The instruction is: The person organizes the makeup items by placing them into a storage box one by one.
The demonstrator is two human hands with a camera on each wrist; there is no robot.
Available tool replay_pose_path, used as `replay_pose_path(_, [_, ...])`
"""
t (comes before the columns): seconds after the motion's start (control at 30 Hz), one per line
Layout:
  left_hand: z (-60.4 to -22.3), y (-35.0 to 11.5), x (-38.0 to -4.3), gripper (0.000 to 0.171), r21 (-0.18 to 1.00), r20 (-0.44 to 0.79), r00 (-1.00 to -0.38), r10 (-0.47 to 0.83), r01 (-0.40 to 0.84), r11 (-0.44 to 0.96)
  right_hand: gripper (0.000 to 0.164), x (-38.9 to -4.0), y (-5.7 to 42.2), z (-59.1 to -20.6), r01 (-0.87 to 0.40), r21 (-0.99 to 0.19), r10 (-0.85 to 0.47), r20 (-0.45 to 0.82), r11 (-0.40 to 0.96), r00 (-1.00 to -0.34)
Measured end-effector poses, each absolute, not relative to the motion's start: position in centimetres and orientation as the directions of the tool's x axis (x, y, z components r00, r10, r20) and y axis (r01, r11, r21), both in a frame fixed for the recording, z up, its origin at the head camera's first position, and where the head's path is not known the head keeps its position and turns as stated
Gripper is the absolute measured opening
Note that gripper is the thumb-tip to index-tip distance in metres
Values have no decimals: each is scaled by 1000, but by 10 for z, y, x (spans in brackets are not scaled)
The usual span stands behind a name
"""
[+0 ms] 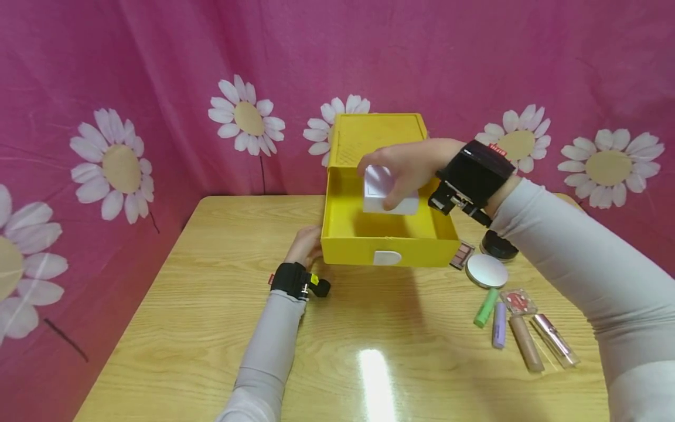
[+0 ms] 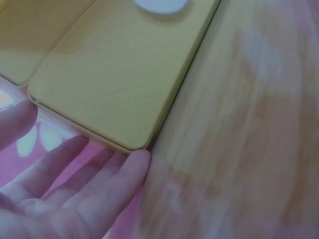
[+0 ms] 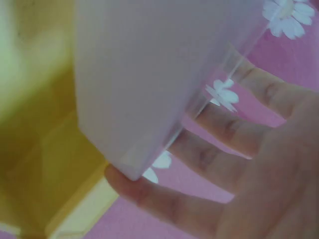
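Head view: right hand (image 1: 411, 167) covers part of white container (image 1: 407, 206); right sleeve (image 1: 580, 252) hides part of black jar (image 1: 497, 247) at three o'clock; print on purple tube (image 1: 499, 325), four o'clock, too small to read. Left wrist: yellow box (image 2: 104, 74) and its white clasp (image 2: 162, 4) cut off at twelve, left hand (image 2: 65, 199) cropped at eight, tabletop (image 2: 224, 149) blurred at three. Right wrist: white container cut off at twelve.

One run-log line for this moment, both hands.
left hand: touching yellow box, left side | right hand: gripping white container over yellow box | lid: open | cosmetics: on table, right of box
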State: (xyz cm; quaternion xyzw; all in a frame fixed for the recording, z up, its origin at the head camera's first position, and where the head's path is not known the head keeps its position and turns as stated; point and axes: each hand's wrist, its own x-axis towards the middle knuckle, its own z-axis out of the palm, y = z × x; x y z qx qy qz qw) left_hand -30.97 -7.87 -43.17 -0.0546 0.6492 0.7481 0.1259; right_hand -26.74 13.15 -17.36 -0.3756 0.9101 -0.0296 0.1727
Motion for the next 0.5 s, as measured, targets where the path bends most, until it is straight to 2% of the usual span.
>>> replay_pose_path(0.17, [-423, -74, -301, 35, 955, -246, -964, 98, -258, -146, 64, -271, 114, -182, -664, -169, -680, -301, 728, -669])
replay_pose_path(0.5, [-423, -76, -301, 37, 948, -258, -961, 97, -271, -169, 67, -274, 90, -196, -676, -57, -656, -313, 735, -687])
